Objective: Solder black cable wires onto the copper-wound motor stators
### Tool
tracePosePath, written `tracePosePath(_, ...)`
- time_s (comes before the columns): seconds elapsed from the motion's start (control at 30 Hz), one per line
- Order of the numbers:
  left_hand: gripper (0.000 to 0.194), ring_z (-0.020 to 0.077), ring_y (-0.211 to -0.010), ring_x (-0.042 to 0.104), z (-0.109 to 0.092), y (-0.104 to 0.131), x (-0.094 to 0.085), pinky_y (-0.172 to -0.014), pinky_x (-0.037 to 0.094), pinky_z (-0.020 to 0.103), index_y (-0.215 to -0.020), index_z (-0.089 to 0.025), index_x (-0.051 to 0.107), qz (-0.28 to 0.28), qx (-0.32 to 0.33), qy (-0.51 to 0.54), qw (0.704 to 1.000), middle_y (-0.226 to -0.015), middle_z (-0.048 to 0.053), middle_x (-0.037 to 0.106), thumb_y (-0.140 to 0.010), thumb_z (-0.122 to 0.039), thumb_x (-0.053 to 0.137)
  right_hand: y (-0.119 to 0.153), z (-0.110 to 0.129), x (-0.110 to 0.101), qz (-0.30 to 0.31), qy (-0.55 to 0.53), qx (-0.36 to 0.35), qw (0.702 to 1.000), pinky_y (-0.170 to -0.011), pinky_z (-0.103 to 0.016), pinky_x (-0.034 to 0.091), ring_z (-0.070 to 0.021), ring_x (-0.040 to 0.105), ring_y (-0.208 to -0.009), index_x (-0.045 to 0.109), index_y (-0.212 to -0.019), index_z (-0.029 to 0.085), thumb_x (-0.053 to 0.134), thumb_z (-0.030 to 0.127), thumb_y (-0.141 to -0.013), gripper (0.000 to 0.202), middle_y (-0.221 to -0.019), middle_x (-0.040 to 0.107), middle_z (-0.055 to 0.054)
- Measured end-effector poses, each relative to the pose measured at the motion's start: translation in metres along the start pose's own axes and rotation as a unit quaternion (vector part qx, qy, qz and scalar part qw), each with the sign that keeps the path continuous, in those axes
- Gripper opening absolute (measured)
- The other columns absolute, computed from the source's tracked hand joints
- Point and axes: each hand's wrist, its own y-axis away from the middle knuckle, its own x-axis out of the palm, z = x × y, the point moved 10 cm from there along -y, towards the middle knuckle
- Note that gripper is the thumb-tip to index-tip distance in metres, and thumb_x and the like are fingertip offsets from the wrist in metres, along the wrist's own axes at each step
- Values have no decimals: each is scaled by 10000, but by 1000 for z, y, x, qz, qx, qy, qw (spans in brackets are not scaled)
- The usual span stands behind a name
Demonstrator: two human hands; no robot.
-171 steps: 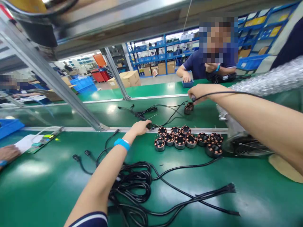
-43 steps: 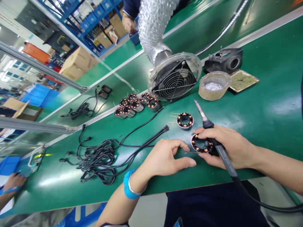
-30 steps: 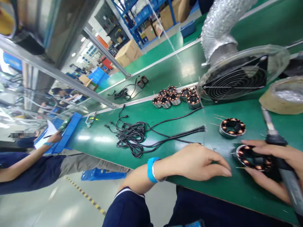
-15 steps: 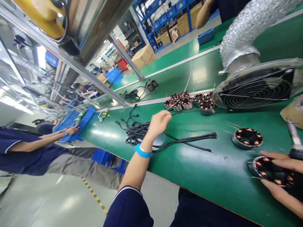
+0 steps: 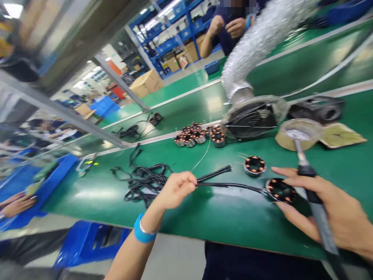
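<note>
My left hand [image 5: 179,189], with a blue band at the wrist, pinches a black cable [image 5: 230,185] whose end reaches a copper-wound ring [image 5: 282,191]. My right hand [image 5: 320,206] grips that ring between its fingers and also holds a soldering iron [image 5: 316,206], its tip pointing away from me. Just behind the held ring lies a second wound ring [image 5: 254,165] with thin wires sticking out to the left. Left of my left hand is a tangled pile of black cables [image 5: 145,181]; several stripped cable ends [image 5: 223,170] lie beyond the held cable.
Several wound rings [image 5: 189,137] stand along the rail beside a fan [image 5: 250,119] with a silver duct [image 5: 247,58]. A round tin [image 5: 298,134] sits by a yellowish pad [image 5: 340,135]. Blue trays [image 5: 58,182] and a person's hands are at the left; another person is across the bench.
The view has shifted right. My left hand has brought a cable to the held ring. The soldering iron and more of my right hand now show.
</note>
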Motion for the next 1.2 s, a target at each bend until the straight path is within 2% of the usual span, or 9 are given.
tracePosePath(0.07,410,23,-551,320,9,-10,47,-574,234,164,-926,-80,637,96,-43,-100,989,-592,-17,434,-946,-459,484,-14,15,-9,-14,14,-24,1000,-1002,-197,521,-62,624,-1187,526,-1142,115,671,257,-812,386,-1301,605,-57)
tracePosePath(0.17,346,45,-597,375,-5,-21,80,-647,236,194,-1066,-145,679,131,-36,-222,966,-633,-12,504,-929,-424,528,-18,13,-9,-12,11,-9,1000,-999,-210,527,-67,617,-1203,518,-1128,110,596,201,-832,320,-1264,617,-47)
tracePosePath(0.3,514,125,-828,580,-55,-32,129,-762,318,235,-1255,-246,628,192,115,-263,938,-967,17,682,-901,-610,545,-8,3,-5,-1,14,6,1000,-1012,-216,552,-64,624,-1193,511,-1136,128,581,147,-821,323,-1244,623,-45)
tracePosePath(0.37,407,148,-872,600,-65,-36,149,-774,318,252,-1183,-234,632,220,154,-300,915,-1031,25,689,-954,-534,478,-3,0,-7,-8,14,3,1000,-1020,-240,564,-80,635,-1174,514,-1136,129,601,137,-808,340,-1245,624,-52)
tracePosePath(0.47,333,84,-687,494,-66,-44,149,-698,281,226,-1013,-163,620,208,125,-234,941,-793,22,624,-981,-434,428,0,3,-18,-43,9,4,999,-993,-224,578,-75,655,-1117,513,-1126,124,637,140,-794,355,-1197,640,-65)
tracePosePath(0.67,506,24,-568,310,-71,-42,130,-547,239,175,-1000,-111,571,156,68,89,981,-617,-37,396,-945,-610,513,-12,35,-25,-60,-80,40,994,-984,-140,566,-22,658,-1056,492,-1127,96,651,129,-808,358,-1061,639,-55)
tracePosePath(0.8,505,24,-623,345,-86,-45,128,-593,286,172,-1044,-115,592,157,92,87,979,-691,-20,452,-977,-602,472,-19,47,-28,-111,-70,59,990,-945,-94,559,20,651,-956,505,-1068,119,691,50,-761,366,-969,628,-4)
tracePosePath(1.0,427,72,-936,463,-123,-37,109,-871,395,190,-1020,-102,616,62,267,15,961,-971,72,540,-1053,-421,333,-29,52,-22,-128,-30,75,988,-898,-50,546,46,644,-916,517,-1047,124,721,82,-765,350,-968,647,18)
tracePosePath(1.2,530,18,-639,426,-89,-42,136,-651,359,153,-1044,-104,484,126,98,248,955,-707,-12,487,-1016,-621,371,-37,57,-12,-136,19,153,979,-719,21,501,89,564,-695,517,-1022,107,690,135,-814,272,-841,602,34)
